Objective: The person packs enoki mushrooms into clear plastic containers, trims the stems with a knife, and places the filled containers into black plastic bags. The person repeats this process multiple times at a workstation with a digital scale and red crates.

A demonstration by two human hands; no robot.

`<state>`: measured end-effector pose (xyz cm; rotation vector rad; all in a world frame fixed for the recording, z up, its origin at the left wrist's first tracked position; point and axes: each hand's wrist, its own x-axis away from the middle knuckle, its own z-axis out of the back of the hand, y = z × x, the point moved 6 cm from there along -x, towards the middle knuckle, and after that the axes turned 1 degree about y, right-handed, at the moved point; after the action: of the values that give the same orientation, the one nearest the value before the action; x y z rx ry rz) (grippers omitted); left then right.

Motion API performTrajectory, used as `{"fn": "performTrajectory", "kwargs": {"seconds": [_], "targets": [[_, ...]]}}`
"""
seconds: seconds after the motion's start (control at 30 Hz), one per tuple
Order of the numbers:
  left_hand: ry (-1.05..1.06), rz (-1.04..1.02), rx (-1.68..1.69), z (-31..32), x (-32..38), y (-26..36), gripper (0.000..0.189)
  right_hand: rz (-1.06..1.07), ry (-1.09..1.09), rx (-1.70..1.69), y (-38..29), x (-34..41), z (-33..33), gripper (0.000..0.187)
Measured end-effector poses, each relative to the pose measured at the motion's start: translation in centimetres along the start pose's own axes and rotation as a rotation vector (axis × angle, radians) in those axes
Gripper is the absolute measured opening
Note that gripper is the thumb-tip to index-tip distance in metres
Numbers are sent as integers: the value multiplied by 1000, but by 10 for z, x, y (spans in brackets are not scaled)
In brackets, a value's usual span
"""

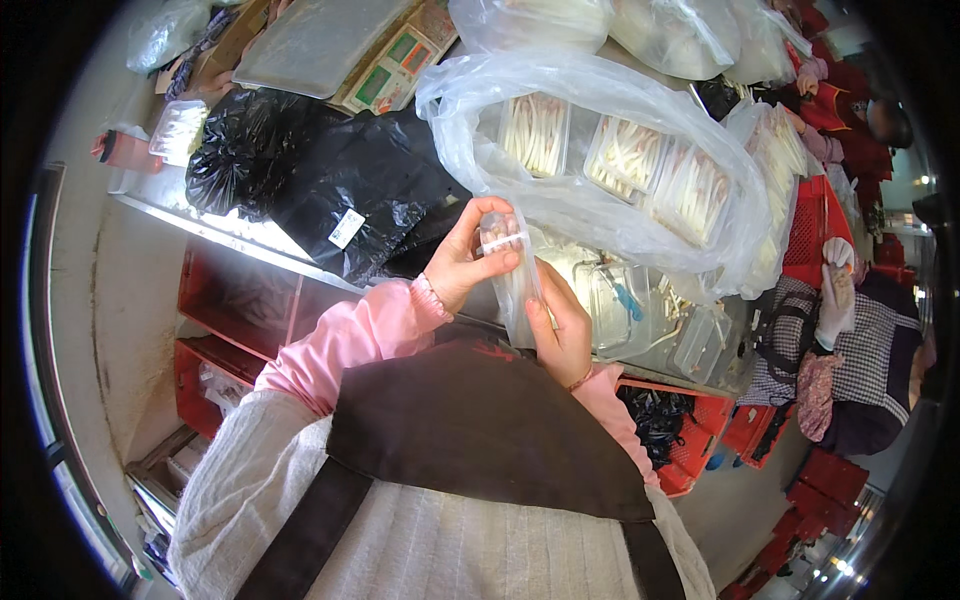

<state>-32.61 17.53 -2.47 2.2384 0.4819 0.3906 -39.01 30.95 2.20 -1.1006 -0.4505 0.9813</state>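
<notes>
Both my hands hold a transparent plastic box (514, 279) up in front of the apron, tilted on its side. Slender pale stalks with pinkish-brown tips show inside it, and a narrow white strip crosses its upper end. My left hand (466, 259) curls around that upper end, thumb pressed on the near side. Lower down, my right hand (562, 326) grips the opposite side. Beyond it, a large translucent bag (457, 124) lies spread with its mouth gaping. Filled boxes (536, 135) of similar stalks rest in it.
An open plastic box (611, 334) with a blue tool (627, 301) stands right of my hands, near another box (701, 341). Black plastic bags (330, 180) cover the table's left part. A scale (394, 71) sits behind. Red crates (232, 300) are below; a co-worker's gloved hand (834, 300) is at right.
</notes>
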Motion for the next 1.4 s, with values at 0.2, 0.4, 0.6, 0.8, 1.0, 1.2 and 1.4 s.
{"fn": "performTrajectory", "kwargs": {"seconds": [0.2, 0.4, 0.6, 0.8, 1.0, 1.2, 1.4], "targets": [[-118, -15, 102, -4, -8, 16, 52, 15, 5, 41, -24, -4, 7, 39], [-125, 43, 116, 0, -8, 13, 57, -4, -54, 74, -38, -21, 17, 51], [-200, 220, 171, -16, -5, 4, 60, 117, 79, 101, -58, -79, 8, 22], [-250, 235, 273, -7, -3, -16, 57, -113, -44, -259, -19, -72, -1, 21], [-158, 356, 554, 2, -7, -25, 59, 16, -117, -88, -13, -66, 24, 55], [24, 410, 751, 10, -13, -20, 51, 164, -178, 81, -47, -23, 27, 62], [-45, 369, 760, 18, -21, -30, 50, 392, 82, 295, -59, -13, 27, 27]]}}
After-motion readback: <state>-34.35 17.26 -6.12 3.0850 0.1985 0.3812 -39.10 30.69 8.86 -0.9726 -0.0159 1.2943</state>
